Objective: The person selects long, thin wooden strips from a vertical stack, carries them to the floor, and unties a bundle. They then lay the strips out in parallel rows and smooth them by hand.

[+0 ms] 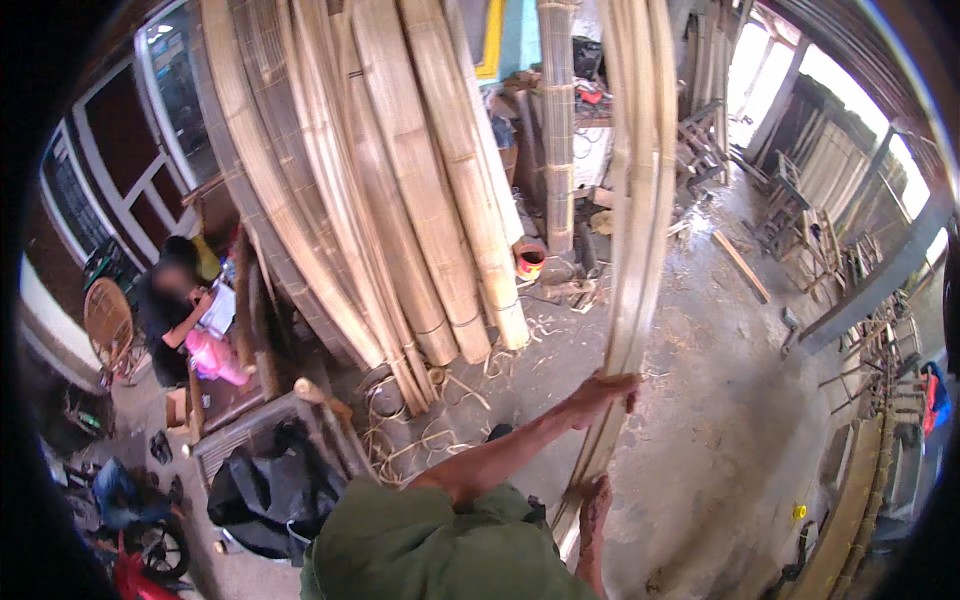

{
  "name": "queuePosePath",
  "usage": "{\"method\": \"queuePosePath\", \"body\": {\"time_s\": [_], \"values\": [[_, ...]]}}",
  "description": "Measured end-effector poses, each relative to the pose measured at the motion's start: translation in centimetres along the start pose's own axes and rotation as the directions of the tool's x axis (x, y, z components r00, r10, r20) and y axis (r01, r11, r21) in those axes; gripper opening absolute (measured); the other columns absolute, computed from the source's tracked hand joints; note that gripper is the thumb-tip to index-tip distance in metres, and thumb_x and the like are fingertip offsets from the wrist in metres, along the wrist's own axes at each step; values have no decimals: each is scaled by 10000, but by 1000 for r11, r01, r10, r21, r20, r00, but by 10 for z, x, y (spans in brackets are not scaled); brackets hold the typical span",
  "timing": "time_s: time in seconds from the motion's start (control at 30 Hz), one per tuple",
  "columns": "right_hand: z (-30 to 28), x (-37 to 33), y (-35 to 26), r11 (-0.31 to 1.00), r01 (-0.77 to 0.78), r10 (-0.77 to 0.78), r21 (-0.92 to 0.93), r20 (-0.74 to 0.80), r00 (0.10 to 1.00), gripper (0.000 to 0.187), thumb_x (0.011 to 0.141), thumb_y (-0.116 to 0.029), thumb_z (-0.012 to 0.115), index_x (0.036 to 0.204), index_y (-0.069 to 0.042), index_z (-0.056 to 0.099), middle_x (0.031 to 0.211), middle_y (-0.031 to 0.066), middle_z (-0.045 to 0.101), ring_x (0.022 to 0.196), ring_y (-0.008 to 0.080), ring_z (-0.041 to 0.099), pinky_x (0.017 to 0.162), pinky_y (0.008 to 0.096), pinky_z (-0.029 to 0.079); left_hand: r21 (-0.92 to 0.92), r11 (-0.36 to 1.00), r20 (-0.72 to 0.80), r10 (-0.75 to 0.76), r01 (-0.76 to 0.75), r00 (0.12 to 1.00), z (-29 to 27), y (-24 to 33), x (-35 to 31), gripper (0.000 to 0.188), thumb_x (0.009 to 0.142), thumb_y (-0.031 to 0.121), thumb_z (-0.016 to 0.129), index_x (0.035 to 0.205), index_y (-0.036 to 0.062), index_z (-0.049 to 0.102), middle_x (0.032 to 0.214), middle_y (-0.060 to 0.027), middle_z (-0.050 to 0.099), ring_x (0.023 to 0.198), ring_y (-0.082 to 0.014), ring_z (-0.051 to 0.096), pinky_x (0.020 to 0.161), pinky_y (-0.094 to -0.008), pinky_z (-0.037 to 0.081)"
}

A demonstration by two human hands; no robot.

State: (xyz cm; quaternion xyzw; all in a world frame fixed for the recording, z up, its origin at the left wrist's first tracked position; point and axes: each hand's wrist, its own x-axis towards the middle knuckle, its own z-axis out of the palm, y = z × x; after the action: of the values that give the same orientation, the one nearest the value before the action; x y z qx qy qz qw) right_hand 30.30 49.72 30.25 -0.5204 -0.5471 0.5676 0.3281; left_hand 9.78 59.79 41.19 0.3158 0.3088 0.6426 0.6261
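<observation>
A tall bundle of pale, split bamboo strips point(638, 220) stands up in front of me, leaning slightly, and runs past the top of the view. My left hand point(604, 393) is wrapped round it at about chest height, the arm stretched forward. Lower down and closer to my body, my right hand point(596, 497) is closed round the same strips near their bottom part. The strips hide some of the fingers of both hands. Left of the bundle, several rolled bamboo blinds point(400, 190) lean upright, their lower ends on the floor.
Bamboo shavings point(450, 395) litter the floor by a red pot point(529, 262). A person point(180, 310) sits at far left near a black bag point(270, 490). A wooden plank point(741, 266) lies at right, with wooden frames point(815, 250) beyond. A thin roll point(557, 130) stands behind.
</observation>
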Motion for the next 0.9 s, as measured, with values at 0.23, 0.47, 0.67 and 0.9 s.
{"method": "queuePosePath", "body": {"time_s": [0.23,0.47,0.67,0.9], "values": [[11,94,-20,943,146,-124,-299,93,988,856,872,-336,631,1486,2,139,1149,220,566,1003,287,571,873,370,454,120,990,15,69,-70,997,-19,30,78,285,931,335,602,876,56,597,698,-23,579,676,-120,563,662,-299,465],[55,173,-63,768,353,-468,-534,-92,879,1152,654,-130,794,1492,13,17,1455,348,262,1338,413,342,1065,441,334,108,984,33,138,-141,990,-41,57,157,289,904,331,645,803,63,603,682,-15,579,647,-111,548,619,-288,457],[54,249,-65,760,363,-503,-540,-135,854,984,687,-67,734,1482,-34,156,1298,286,478,1139,392,537,955,429,443,69,996,11,53,-54,999,-44,87,195,272,903,288,656,975,29,613,818,-31,627,766,-127,601,711,-305,492],[37,295,-83,900,91,-90,-426,22,996,823,699,-80,723,1410,-49,309,1077,235,594,993,339,611,825,395,515,-245,944,-13,224,-221,974,-81,122,234,733,902,468,582,1403,-9,342,1278,-152,548,1136,-257,552,979,-411,450]]}}
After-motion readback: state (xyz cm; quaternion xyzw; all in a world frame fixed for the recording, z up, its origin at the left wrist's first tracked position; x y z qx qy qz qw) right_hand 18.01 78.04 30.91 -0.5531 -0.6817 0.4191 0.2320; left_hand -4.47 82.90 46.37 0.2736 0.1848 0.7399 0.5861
